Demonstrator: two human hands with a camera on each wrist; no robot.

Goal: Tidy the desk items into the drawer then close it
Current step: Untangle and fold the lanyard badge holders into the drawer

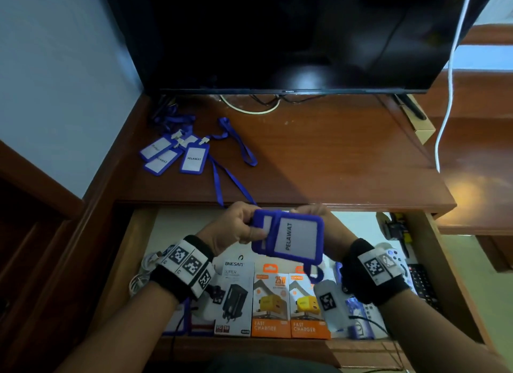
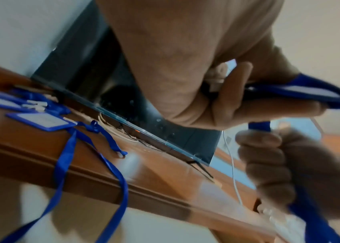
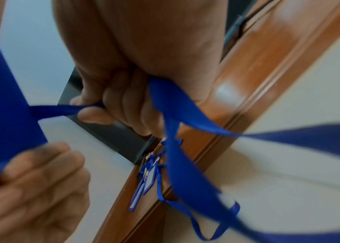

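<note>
Blue plastic badge holder (image 1: pixel 291 238) with a white card reading "PELAWAT" sits between both hands in the head view, held above the open wooden drawer (image 1: pixel 433 261), probably so its strap can be gathered before it goes in. The left hand (image 1: pixel 236 228) pinches the holder's left edge, thumb on top; the right hand (image 1: pixel 330 228) is mostly hidden behind the holder. Its blue ribbon lanyard (image 1: pixel 231 182) trails back over the edge of the brown wooden tabletop (image 1: pixel 333 156). Three more blue badge holders (image 1: pixel 175 156) lie in a loose pile at the tabletop's back left, near a black television (image 1: pixel 277 39). The drawer already holds boxed chargers (image 1: pixel 288 303), set upright in a row along its front. From the left wrist view, the left hand's fingers (image 2: pixel 235 92) curl round the holder's edge, while the right hand's curled fingers (image 2: pixel 268 164) close on the blue ribbon just below; the picture is blurred. From the right wrist view, the right hand's fingers (image 3: pixel 127 105) grip the ribbon, which runs taut to the holder at the left, likely to wrap or bundle the strap so it lies compact in the drawer. The ribbon's loose end loops down the drawer side. Most badges are not yet stowed, so the task looks early.
</note>
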